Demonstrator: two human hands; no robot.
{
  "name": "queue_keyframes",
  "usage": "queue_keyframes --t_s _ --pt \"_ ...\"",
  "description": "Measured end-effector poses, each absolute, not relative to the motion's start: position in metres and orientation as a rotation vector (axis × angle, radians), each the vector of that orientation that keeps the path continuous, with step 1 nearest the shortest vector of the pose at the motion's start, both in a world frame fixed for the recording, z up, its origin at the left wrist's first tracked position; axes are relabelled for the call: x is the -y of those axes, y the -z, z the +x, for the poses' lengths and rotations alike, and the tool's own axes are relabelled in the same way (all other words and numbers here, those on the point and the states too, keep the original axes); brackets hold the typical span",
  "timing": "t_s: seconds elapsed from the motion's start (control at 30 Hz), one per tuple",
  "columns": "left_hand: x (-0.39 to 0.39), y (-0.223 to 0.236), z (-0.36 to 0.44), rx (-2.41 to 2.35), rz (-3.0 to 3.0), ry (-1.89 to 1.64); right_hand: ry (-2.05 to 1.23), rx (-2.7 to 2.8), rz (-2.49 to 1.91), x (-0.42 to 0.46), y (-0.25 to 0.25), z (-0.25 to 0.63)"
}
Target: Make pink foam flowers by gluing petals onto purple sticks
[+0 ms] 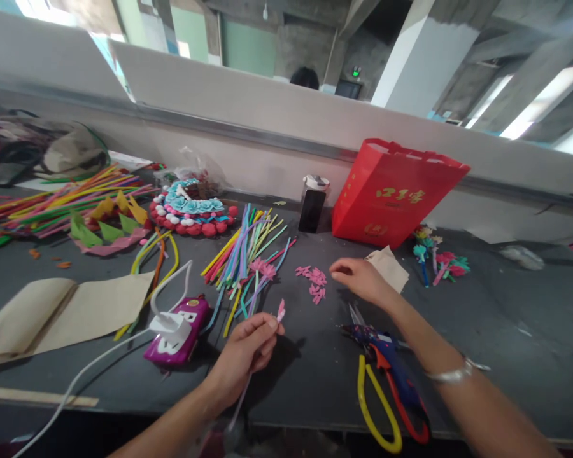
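Observation:
My left hand point(254, 343) is closed around a thin pale stem that hangs down below it. Pink petals point(281, 310) stick up at the stem's tip above my thumb. My right hand point(360, 278) is over the table just right of a scatter of small pink pieces point(315, 277). Its thumb and fingertips are drawn together; whatever is between them, if anything, is too small to make out. Below my right forearm lie a dark blue glue gun point(394, 362) and scissors with red and yellow handles point(379, 407), partly overlapping.
Coloured strips point(248, 248), a purple power strip point(184, 331) with a white plug and cable, and an open notebook point(67, 312) lie to the left. At the back stand a black bottle point(312, 207) and a red paper bag point(396, 194). Small flowers point(451, 264) lie right.

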State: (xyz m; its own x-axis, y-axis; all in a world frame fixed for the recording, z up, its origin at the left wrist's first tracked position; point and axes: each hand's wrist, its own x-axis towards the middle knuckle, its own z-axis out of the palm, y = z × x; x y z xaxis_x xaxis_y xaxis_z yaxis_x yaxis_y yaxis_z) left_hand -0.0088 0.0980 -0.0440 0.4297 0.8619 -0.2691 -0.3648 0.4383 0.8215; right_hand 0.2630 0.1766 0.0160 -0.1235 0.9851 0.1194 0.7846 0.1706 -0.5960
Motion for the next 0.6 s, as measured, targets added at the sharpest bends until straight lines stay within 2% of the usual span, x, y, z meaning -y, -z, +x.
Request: queue_keyframes --t_s 0.13,0.3,0.6 --pt "-0.097 0.043 -0.010 -0.773 0.746 -0.856 -0.515 2.043 -1.608 -0.226 0.005 0.234" --pt "-0.096 0.043 -0.010 -0.751 0.737 -0.843 -0.497 2.091 -1.587 -0.244 0.014 0.220" --pt "-0.098 0.045 -0.011 -0.749 0.727 -0.847 -0.394 2.032 -1.578 -0.204 -0.024 0.228"
